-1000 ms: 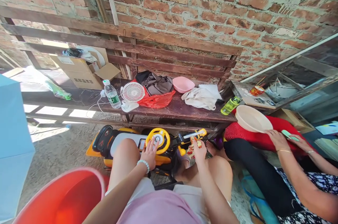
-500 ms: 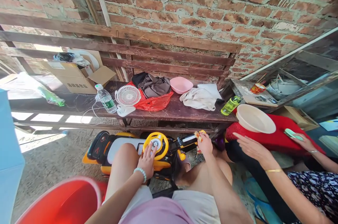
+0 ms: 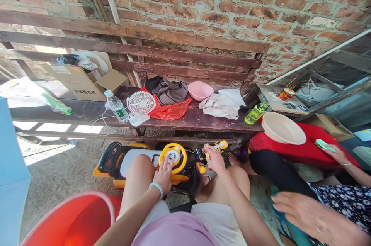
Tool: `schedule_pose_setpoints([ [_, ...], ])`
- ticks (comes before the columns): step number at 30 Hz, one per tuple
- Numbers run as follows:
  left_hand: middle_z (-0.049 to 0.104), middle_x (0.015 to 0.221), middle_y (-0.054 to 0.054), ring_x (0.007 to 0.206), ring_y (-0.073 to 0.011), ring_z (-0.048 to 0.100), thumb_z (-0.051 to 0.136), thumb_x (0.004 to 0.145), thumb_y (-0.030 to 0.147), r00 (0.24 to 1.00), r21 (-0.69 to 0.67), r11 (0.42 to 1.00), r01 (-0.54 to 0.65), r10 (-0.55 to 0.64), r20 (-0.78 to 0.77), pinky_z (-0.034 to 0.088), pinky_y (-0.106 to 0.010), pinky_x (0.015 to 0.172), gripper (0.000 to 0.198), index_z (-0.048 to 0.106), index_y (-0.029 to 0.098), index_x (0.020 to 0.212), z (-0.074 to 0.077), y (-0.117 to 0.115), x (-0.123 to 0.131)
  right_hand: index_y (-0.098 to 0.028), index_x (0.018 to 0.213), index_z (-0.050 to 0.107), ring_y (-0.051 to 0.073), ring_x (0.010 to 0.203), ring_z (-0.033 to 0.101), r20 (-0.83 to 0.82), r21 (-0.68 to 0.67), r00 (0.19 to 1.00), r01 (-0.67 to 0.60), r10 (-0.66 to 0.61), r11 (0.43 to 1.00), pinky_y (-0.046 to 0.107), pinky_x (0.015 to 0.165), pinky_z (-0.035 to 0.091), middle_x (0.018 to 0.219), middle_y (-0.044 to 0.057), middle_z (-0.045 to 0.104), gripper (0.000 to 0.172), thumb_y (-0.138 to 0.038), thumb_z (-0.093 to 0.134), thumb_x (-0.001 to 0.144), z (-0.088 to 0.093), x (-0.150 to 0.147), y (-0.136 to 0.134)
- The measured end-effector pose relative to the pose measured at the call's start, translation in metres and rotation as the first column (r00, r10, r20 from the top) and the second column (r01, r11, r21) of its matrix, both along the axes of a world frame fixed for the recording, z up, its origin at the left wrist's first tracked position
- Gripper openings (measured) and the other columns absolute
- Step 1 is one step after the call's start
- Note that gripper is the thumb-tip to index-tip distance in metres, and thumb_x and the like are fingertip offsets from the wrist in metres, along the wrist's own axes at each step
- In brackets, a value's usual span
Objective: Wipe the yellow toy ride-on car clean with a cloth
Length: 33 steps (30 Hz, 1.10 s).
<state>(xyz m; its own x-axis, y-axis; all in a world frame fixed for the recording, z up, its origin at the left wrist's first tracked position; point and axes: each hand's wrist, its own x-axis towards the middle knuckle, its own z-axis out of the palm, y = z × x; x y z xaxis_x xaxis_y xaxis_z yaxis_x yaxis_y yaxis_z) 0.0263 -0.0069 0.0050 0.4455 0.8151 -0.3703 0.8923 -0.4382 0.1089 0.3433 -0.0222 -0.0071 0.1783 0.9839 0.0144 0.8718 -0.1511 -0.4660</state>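
Note:
A yellow and black ride-on toy car with a grey-white seat (image 3: 131,163) stands on the floor in front of my knees. My left hand (image 3: 164,174), with a beaded bracelet at the wrist, lies with fingers spread on the centre of its yellow steering wheel (image 3: 182,157). Over the car's black and yellow bar (image 3: 220,145), my right hand (image 3: 213,160) is closed round a small, colourful crumpled cloth or wrapper (image 3: 207,155), mostly covered by the fingers.
Behind the car, a dark wooden bench (image 3: 185,122) holds a fan (image 3: 142,103), a water bottle (image 3: 116,107), clothes and a pink bowl (image 3: 199,90). A red tub (image 3: 69,223) stands at lower left. Another person's hand (image 3: 298,209) reaches in at lower right.
My right hand has moved left along the bar with the colourful item. My left hand stays on the wheel. The other person's near hand has dropped lower and towards the camera.

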Motion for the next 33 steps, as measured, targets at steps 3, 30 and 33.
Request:
schedule_pose_setpoints([
  [3, -0.005, 0.174, -0.012, 0.161, -0.0341, 0.006, 0.058, 0.079, 0.012, 1.000, -0.002, 1.000, 0.010, -0.010, 0.007, 0.037, -0.047, 0.119, 0.100, 0.011, 0.020, 0.167, -0.001, 0.001, 0.000, -0.023, 0.126, 0.073, 0.023, 0.123, 0.061, 0.026, -0.045, 0.996, 0.091, -0.089, 0.995, 0.035, 0.111, 0.045, 0.140, 0.006, 0.064, 0.047, -0.012, 0.057, 0.083, 0.004, 0.017, 0.009],
  [30, 0.049, 0.149, -0.023, 0.148, -0.0247, 0.045, 0.031, 0.097, 0.030, -0.980, -0.962, 0.223, -0.155, 0.086, 0.178, 0.059, -0.040, 0.098, 0.051, 0.045, 0.013, 0.143, 0.017, 0.055, -0.400, -0.014, 0.102, 0.077, 0.036, 0.106, 0.070, -0.398, 0.318, 0.894, 0.347, -0.208, 0.882, 0.056, 0.102, 0.053, 0.113, 0.018, 0.076, 0.058, -0.061, 0.068, 0.069, 0.022, -0.026, 0.017],
  [33, 0.055, 0.132, -0.018, 0.139, -0.0224, 0.055, 0.015, 0.099, 0.035, -0.926, -0.942, 0.150, -0.301, 0.191, 0.327, 0.061, -0.032, 0.086, 0.048, 0.056, 0.014, 0.112, 0.010, 0.057, -0.432, -0.017, 0.101, 0.076, 0.033, 0.107, 0.069, -0.337, 0.400, 0.938, 0.220, -0.080, 0.890, 0.056, 0.103, 0.052, 0.115, 0.017, 0.075, 0.051, -0.059, 0.067, 0.074, 0.032, -0.043, 0.023],
])
